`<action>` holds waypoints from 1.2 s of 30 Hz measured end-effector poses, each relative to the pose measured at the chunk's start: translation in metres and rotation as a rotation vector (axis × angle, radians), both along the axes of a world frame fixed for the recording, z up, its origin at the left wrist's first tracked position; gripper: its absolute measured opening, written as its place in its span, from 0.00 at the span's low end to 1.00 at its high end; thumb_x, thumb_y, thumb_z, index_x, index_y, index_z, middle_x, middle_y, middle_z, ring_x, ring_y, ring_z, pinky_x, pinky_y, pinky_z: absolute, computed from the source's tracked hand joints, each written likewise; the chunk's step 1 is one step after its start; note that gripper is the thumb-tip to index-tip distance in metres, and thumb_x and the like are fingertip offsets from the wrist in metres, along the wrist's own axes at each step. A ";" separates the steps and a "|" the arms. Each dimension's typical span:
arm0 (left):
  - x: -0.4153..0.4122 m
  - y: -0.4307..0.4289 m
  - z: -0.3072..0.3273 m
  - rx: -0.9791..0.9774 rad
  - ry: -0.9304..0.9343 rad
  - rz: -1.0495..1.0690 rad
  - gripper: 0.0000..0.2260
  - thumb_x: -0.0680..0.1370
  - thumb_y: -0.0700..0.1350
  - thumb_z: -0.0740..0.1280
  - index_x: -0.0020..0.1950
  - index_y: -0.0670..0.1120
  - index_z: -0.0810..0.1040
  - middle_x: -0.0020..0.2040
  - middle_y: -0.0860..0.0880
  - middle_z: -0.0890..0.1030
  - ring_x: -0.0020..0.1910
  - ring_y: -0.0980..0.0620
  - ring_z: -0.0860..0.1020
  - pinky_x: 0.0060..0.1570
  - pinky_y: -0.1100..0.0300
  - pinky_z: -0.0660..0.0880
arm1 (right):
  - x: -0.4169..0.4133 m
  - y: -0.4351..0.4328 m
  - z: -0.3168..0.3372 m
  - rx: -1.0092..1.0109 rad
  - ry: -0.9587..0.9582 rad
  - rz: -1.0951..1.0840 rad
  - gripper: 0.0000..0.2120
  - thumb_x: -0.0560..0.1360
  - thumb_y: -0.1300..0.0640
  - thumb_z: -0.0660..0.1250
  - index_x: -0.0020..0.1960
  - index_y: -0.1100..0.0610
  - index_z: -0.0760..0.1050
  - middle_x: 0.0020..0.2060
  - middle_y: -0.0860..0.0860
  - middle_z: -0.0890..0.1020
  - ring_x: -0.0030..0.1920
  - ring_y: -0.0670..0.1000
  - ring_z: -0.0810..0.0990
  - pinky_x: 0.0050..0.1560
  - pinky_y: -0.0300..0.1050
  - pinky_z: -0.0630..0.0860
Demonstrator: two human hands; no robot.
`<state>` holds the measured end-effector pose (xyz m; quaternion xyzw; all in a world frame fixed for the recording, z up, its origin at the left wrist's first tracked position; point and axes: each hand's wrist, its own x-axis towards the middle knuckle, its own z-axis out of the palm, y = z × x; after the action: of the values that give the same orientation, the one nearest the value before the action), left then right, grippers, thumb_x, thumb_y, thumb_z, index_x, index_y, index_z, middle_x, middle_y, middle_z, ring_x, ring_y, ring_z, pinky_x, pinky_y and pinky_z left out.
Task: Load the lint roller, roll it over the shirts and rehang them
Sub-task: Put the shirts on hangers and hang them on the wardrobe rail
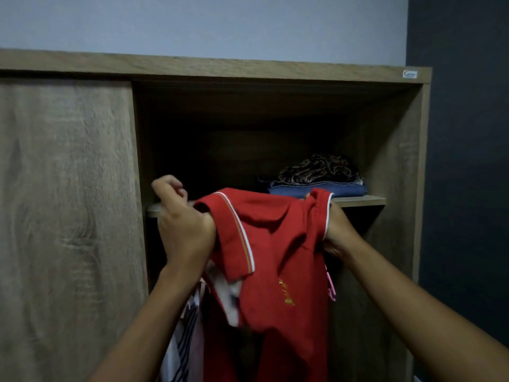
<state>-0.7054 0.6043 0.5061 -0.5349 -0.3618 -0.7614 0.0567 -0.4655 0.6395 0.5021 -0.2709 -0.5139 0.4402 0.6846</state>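
A red polo shirt (278, 244) with a white-trimmed collar and a small gold emblem is held up in front of the open wardrobe, just below its shelf. My left hand (181, 224) grips the shirt's left shoulder. On the other side my right hand (337, 230) grips the right shoulder and is partly hidden behind the cloth. A pink hanger (330, 288) pokes out below the right hand. No lint roller is in view.
The wardrobe's shelf (360, 200) carries a folded blue garment (316, 190) with a dark patterned one (319, 169) on top. A striped white shirt (184, 343) hangs lower left. The sliding door (66, 216) covers the wardrobe's left half. A dark wall (468, 161) lies to the right.
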 end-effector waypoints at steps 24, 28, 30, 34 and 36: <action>0.048 0.025 -0.005 -0.799 0.697 -0.505 0.12 0.75 0.34 0.64 0.56 0.46 0.78 0.39 0.50 0.74 0.32 0.55 0.70 0.27 0.68 0.69 | 0.024 -0.076 -0.042 -0.154 -1.476 0.064 0.34 0.68 0.43 0.75 0.70 0.38 0.66 0.66 0.37 0.74 0.64 0.40 0.74 0.63 0.36 0.71; 0.053 0.028 -0.011 -0.793 0.702 -0.518 0.12 0.73 0.34 0.66 0.53 0.46 0.78 0.37 0.51 0.73 0.29 0.56 0.69 0.26 0.68 0.68 | 0.015 -0.099 -0.028 -0.202 -1.398 0.072 0.30 0.67 0.41 0.75 0.66 0.41 0.72 0.54 0.40 0.80 0.51 0.42 0.82 0.49 0.36 0.79; 0.059 0.028 -0.016 -0.785 0.718 -0.523 0.12 0.72 0.34 0.68 0.52 0.48 0.78 0.37 0.51 0.74 0.29 0.57 0.69 0.26 0.68 0.68 | -0.003 -0.097 -0.035 -0.158 -1.301 -0.162 0.26 0.65 0.34 0.73 0.59 0.43 0.77 0.47 0.43 0.82 0.45 0.46 0.83 0.44 0.39 0.81; 0.070 0.028 -0.020 -0.705 0.756 -0.507 0.14 0.69 0.34 0.70 0.51 0.48 0.79 0.37 0.53 0.73 0.30 0.58 0.69 0.26 0.70 0.67 | -0.029 -0.069 -0.065 -0.113 -1.105 -0.422 0.12 0.71 0.44 0.71 0.41 0.53 0.81 0.33 0.50 0.83 0.31 0.43 0.79 0.34 0.46 0.77; 0.069 0.028 -0.025 -0.636 0.794 -0.463 0.13 0.69 0.35 0.71 0.50 0.49 0.79 0.38 0.55 0.75 0.31 0.60 0.70 0.29 0.72 0.67 | -0.023 -0.059 -0.070 -0.058 -1.027 -0.519 0.13 0.73 0.53 0.68 0.34 0.61 0.77 0.25 0.53 0.78 0.25 0.42 0.72 0.31 0.47 0.72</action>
<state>-0.6362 0.6324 0.4809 -0.8369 -0.3977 -0.3473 -0.1443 -0.4886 0.5807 0.4318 -0.5859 -0.6849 0.0836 0.4251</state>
